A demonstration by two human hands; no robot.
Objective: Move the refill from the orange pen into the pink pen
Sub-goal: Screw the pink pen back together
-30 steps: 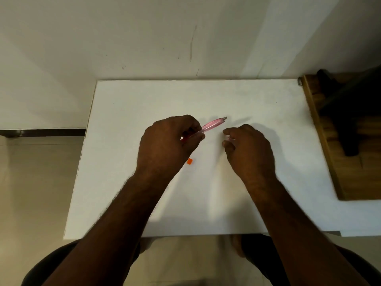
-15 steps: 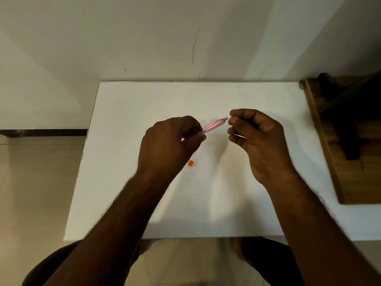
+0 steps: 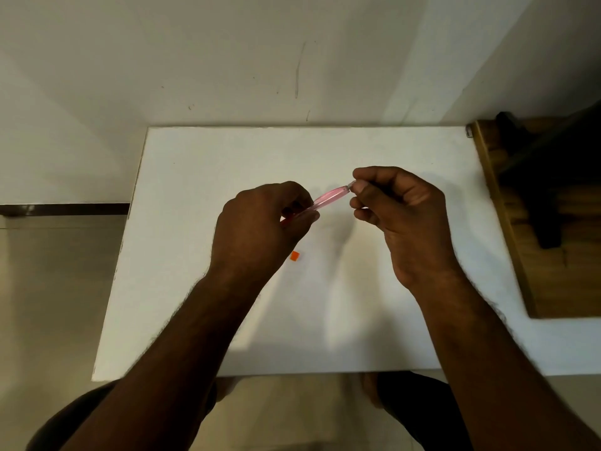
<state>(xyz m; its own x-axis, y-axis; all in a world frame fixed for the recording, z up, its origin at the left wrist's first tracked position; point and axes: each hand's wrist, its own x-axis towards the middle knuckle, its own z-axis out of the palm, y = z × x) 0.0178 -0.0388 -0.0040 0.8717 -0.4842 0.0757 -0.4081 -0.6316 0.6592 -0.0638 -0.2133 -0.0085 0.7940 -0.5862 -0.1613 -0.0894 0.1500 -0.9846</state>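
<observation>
Now held above the white surface [image 3: 195, 177]: pink pen [image 3: 328, 197], long axis slanting from near-left up to far-right, near end clenched in left hand [image 3: 260, 232], far tip pinched by right hand [image 3: 403, 219] fingers [image 3: 362, 190], closest for work at that end.

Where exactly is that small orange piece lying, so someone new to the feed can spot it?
Start at the white table against the wall and find the left hand holding the pink pen above its middle. Just below and right of that hand's wrist side, on bare tabletop, lies the small orange piece. It is the only loose thing on the white surface, square-looking, bright orange and untouched.
</observation>
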